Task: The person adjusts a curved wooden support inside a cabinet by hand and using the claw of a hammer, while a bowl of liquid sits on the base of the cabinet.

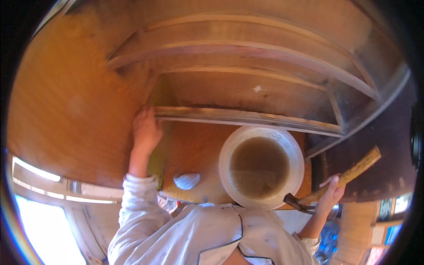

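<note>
My left hand (pixel 145 126) is at the left end of a pale-edged wooden rail (pixel 247 115) on a slatted wooden frame, its slightly blurred fingers curled onto the edge. My right hand (pixel 332 194) grips the wooden handle of a hammer (pixel 360 168), whose dark metal head points down-left beside the bowl. A round white basin (pixel 297 165) of murky brown liquid stands between my hands, below the rail. A pale crumpled lump (pixel 187 181), perhaps cloth, lies left of the basin on the wooden surface.
A large orange-brown wood panel (pixel 62 97) fills the left side. More slats (pixel 243 53) run across the upper part, inside a curved edge. A dark surface (pixel 380 128) lies at the right. Bright openings show at lower left; blue objects (pixel 329 238) sit at lower right.
</note>
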### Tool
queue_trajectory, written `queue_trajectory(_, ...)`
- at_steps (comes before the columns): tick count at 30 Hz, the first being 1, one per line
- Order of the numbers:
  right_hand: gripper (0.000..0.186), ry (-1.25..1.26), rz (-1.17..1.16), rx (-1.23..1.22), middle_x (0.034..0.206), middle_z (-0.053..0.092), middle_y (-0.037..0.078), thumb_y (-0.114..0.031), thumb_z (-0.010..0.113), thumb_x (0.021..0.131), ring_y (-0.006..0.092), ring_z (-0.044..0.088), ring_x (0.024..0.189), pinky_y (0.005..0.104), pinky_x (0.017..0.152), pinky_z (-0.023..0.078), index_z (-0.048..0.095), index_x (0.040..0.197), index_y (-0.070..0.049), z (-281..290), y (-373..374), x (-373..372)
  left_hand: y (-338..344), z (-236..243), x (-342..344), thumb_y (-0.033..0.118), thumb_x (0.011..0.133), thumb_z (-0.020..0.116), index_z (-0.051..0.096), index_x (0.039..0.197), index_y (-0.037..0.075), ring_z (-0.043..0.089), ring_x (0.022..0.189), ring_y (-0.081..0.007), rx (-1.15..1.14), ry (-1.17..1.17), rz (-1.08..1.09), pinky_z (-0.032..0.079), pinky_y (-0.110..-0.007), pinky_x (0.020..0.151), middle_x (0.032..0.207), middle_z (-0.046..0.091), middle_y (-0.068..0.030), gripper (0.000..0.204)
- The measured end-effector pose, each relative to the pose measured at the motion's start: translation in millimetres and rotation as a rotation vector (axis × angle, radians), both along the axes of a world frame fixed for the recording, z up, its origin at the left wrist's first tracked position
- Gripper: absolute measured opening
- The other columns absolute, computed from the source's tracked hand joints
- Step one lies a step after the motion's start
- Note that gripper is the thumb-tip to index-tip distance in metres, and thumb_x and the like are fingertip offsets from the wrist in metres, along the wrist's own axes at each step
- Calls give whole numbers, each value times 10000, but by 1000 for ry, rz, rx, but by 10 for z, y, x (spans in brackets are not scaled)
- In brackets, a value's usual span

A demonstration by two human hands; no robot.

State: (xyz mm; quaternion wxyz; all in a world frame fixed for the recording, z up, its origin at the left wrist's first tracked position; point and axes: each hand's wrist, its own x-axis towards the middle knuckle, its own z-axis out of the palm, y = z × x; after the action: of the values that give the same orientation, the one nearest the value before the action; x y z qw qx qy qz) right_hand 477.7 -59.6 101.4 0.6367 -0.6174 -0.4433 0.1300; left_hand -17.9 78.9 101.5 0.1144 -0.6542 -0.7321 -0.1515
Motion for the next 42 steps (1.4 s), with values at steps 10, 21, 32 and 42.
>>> queue_trajectory(10,176,105,-135,30,768,517,24,-185,544,907,103,498,582,243,541,449,487,915,-19,-369,-131,340,118,102,1409,150,798,639,552,1132,4,511,1108,-304,195,-110,-626,296,-473,1020,1165,567,-146,375)
queue_trajectory(21,201,50,-215,-127,720,552,14,-199,585,880,91,524,630,246,575,427,531,943,-16,-500,-282,631,363,-153,1752,136,779,664,562,1088,-29,495,1003,-361,37,-219,-661,409,-415,877,1069,544,-182,365)
queue_trajectory(32,174,-17,-161,-185,786,521,7,-190,557,898,94,472,723,245,656,410,523,912,-20,-579,-20,813,340,-128,1914,103,787,632,540,1136,-14,493,1030,-373,61,-193,-635,396,-431,900,1091,540,-207,380)
queue_trajectory(42,250,-313,-403,-236,680,601,113,-230,663,817,239,585,565,327,564,462,575,815,4,-917,94,1249,247,-13,2155,95,767,634,509,1191,-8,480,1068,-385,82,-112,-639,368,-436,949,1150,525,-222,454)
